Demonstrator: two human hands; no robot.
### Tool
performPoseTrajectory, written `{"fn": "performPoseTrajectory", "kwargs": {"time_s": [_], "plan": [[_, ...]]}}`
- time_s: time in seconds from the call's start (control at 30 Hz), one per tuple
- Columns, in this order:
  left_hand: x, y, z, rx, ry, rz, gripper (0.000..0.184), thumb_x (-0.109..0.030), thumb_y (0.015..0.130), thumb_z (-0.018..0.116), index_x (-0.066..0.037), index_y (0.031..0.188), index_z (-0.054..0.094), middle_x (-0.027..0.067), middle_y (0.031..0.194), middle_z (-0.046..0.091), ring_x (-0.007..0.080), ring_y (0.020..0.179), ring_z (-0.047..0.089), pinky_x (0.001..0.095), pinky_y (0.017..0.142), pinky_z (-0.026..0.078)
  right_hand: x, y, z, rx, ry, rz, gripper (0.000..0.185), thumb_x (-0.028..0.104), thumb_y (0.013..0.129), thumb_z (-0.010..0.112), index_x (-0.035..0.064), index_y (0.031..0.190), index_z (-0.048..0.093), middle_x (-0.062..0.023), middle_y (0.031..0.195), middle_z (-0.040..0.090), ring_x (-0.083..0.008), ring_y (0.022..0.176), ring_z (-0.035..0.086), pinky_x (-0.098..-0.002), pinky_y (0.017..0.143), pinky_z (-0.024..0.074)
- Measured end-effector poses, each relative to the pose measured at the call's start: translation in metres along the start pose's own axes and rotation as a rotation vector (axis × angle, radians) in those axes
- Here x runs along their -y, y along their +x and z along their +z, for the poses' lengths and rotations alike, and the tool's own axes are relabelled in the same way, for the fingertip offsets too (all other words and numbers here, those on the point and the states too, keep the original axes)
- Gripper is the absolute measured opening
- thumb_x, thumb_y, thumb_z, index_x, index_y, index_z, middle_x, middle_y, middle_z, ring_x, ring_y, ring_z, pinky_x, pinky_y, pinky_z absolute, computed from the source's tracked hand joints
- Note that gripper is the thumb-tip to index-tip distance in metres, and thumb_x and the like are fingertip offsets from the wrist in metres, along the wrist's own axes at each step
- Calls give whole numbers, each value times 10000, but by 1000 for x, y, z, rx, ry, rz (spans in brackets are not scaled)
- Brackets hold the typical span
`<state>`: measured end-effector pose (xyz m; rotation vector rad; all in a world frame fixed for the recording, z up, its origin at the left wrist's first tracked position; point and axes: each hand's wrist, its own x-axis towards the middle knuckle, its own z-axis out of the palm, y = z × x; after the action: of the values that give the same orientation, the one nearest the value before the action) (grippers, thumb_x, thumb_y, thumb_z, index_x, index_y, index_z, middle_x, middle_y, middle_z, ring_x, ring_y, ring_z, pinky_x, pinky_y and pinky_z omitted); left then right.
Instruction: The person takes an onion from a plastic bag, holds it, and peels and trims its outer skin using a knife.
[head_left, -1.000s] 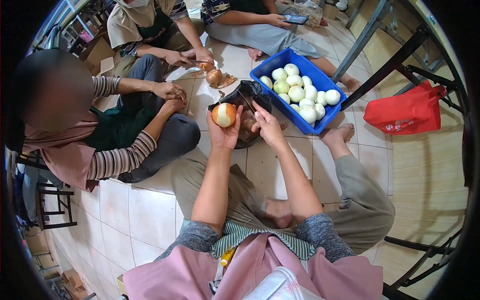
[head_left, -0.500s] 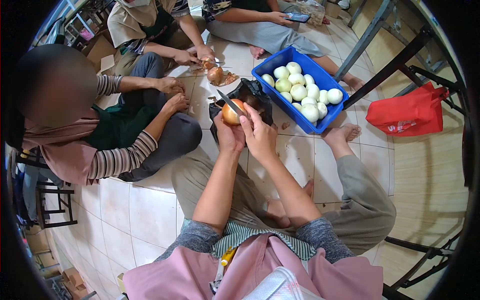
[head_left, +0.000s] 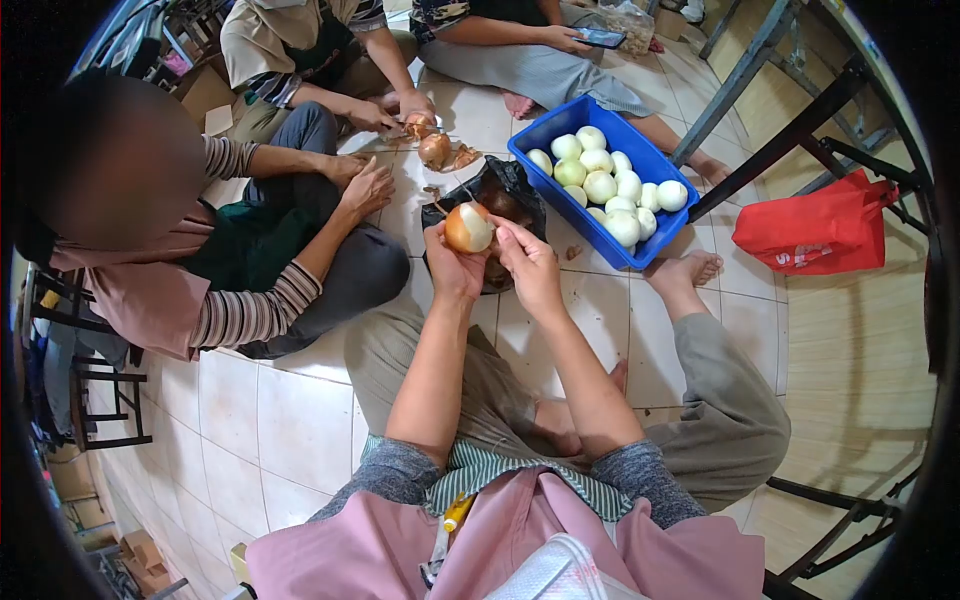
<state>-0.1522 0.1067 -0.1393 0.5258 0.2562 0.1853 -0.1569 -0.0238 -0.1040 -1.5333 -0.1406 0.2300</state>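
Observation:
My left hand (head_left: pixel 456 268) is wrapped round a partly peeled onion (head_left: pixel 468 228), with brown skin on its left and bare white flesh on the right. Close against the onion's right side, my right hand (head_left: pixel 530 272) is closed, its thumb and fingertips pinched together. The knife seen in this hand a moment before is mostly hidden now; its blade does not show clearly. Below and behind both hands lies an open black plastic bag (head_left: pixel 527 196) with brown onion skins in it. To the right, a blue crate (head_left: pixel 640 262) holds several peeled white onions (head_left: pixel 599 186).
Across the floor, a co-worker's hands (head_left: pixel 412 108) work on an onion, beside another unpeeled onion (head_left: pixel 435 151) and loose skins. A second co-worker sits close at left; a third holds a phone (head_left: pixel 601 38). A red bag (head_left: pixel 815 225) hangs near metal table legs (head_left: pixel 775 140) at right.
The knife blade, earlier lying across the onion, no longer shows clearly. More white flesh faces me on the onion. My right hand has dropped slightly and its fingers have drawn together.

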Motion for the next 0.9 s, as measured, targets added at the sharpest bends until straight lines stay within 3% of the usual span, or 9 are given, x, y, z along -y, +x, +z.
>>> {"fn": "performPoseTrajectory", "kwargs": {"time_s": [0.1,0.2,0.37,0.47,0.57,0.7,0.83,0.9], "plan": [[-4,-3,2,5,30,-24,477,-386,955,370,-31,1177,599,116,1139,661,264,1017,658,443,871,552,3,-3,3,-20,26,-89,391,293,1032,562,4,1284,639,29,903,636,-14,704,482,-169,612,393],[-2,-7,5,-24,22,-56,467,-392,947,387,-40,1164,604,104,1114,668,261,1008,660,438,860,552,-7,4,4,-94,20,-133,401,350,1020,565,58,1279,656,-38,1029,718,-106,954,631,-252,871,484],[-1,-9,11,-65,6,-65,455,-414,951,416,-51,1142,613,92,1065,676,247,975,671,407,848,553,-2,-2,6,-22,67,-61,402,323,1027,552,55,1319,615,-64,1114,710,-110,1001,628,-265,887,477],[-2,-10,16,17,32,-39,403,-409,968,455,-65,1098,616,87,1028,682,220,915,678,383,774,563,-4,-2,7,-38,-22,-8,388,300,1027,552,53,1322,609,-62,1119,703,-103,986,622,-256,879,475],[-2,-8,13,-72,92,-46,359,-389,964,514,-72,1094,623,68,1011,678,195,904,671,360,775,561,6,-2,5,-3,-56,-79,363,284,1026,557,54,1299,625,-25,1007,686,-78,875,596,-230,798,472],[3,0,5,-43,258,-27,432,-421,933,539,-51,1143,611,94,1034,669,229,902,682,358,762,566,-6,14,-3,-21,93,-94,331,278,1025,557,58,1253,654,37,787,598,-47,673,502,-212,630,428],[-6,-9,18,77,52,-90,454,-395,930,516,-18,1172,591,132,1067,665,286,969,689,372,762,583,-30,39,-24,-235,-15,-87,330,291,1026,553,59,1229,668,60,683,504,-46,593,432,-227,559,378],[-13,-12,25,29,54,-47,455,-391,933,511,-13,1175,592,133,1074,665,283,968,688,373,767,585,-41,44,-39,-198,-51,-55,352,305,1028,549,35,1225,659,59,721,516,-47,602,437,-226,552,376]]}}
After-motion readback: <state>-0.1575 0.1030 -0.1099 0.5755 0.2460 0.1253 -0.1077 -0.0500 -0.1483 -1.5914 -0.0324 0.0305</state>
